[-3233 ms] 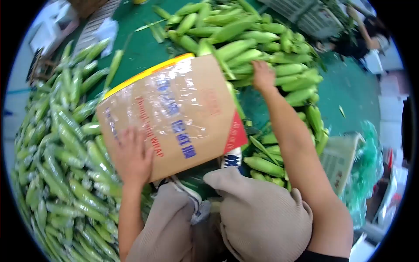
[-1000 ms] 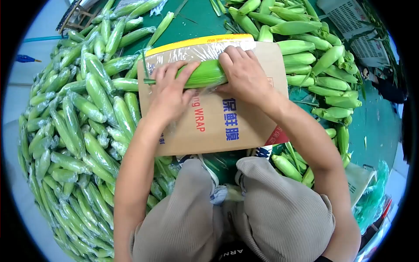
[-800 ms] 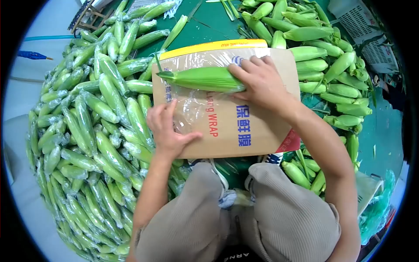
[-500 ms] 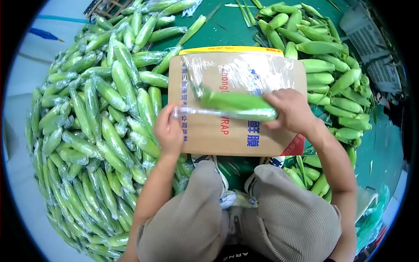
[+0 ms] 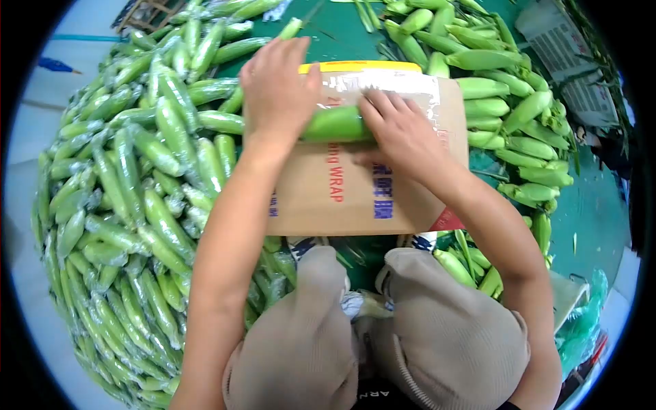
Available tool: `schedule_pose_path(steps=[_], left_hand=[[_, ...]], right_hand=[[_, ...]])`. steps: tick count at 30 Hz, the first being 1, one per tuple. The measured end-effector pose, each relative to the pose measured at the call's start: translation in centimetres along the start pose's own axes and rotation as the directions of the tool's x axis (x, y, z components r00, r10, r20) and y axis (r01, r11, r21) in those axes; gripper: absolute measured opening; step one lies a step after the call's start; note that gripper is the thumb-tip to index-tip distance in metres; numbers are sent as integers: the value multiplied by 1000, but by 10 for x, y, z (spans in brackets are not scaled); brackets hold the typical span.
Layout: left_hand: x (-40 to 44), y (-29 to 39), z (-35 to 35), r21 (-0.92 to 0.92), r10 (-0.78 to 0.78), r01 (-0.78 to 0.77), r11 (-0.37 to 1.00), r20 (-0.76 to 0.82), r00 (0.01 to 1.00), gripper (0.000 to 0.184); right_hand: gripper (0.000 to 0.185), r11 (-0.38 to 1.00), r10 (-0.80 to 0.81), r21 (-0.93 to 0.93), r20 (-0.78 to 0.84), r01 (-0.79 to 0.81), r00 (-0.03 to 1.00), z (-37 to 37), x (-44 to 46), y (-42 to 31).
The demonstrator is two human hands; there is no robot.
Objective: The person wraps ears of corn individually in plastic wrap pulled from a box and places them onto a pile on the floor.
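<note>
A green ear of corn in its husk (image 5: 335, 124) lies crosswise on a cardboard carton (image 5: 294, 198) with blue and red print. Clear plastic film (image 5: 342, 83) covers the carton's far part, next to a yellow strip (image 5: 369, 66) along the far edge. My left hand (image 5: 280, 89) is palm down over the carton's far left corner, fingers stretched forward and thumb apart; it hides the corn's left end. Around the corn's right end my right hand (image 5: 400, 130) is closed, its fingers over the top and the thumb on the near side.
A large heap of film-wrapped corn (image 5: 164, 212) fills the left side. Unwrapped ears (image 5: 526, 147) are piled at the right on the green floor (image 5: 598, 225). A pale crate (image 5: 570, 61) stands at far right, and a green plastic bag (image 5: 588, 328) lies nearer.
The corn has moved away from me toward the carton's far side. My left hand went from the near left edge to the far left corner; my right hand moved forward and left.
</note>
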State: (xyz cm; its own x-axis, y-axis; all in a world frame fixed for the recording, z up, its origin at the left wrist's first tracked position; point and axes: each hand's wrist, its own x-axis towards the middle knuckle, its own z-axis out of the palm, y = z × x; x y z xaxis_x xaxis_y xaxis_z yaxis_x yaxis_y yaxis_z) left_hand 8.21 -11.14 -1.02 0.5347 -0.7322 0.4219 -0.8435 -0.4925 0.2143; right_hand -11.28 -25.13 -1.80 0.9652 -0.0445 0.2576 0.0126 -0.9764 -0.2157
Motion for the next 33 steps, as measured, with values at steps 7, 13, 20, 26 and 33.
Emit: schedule_pose_path(steps=[7,13,20,26,33], left_hand=[[-75,50,-10,25,203,-224,974,339,919,79],[-92,32,-9,-35,141,-147,989,570,809,82],[-76,43,-33,-443,293,114,889,745,600,57],[-107,82,-79,-393,379,298,870,919,106,82],[-158,64,-48,-474,675,622,624,728,-122,91]], right_hand=[[60,791,120,503,431,-348,894,11,37,33],[64,885,-144,426,636,-190,758,0,52,32],[68,925,-257,330,170,191,951,88,46,30],[68,884,-282,410,87,224,955,122,24,13],[62,754,-440,531,-29,386,898,47,-44,-52]])
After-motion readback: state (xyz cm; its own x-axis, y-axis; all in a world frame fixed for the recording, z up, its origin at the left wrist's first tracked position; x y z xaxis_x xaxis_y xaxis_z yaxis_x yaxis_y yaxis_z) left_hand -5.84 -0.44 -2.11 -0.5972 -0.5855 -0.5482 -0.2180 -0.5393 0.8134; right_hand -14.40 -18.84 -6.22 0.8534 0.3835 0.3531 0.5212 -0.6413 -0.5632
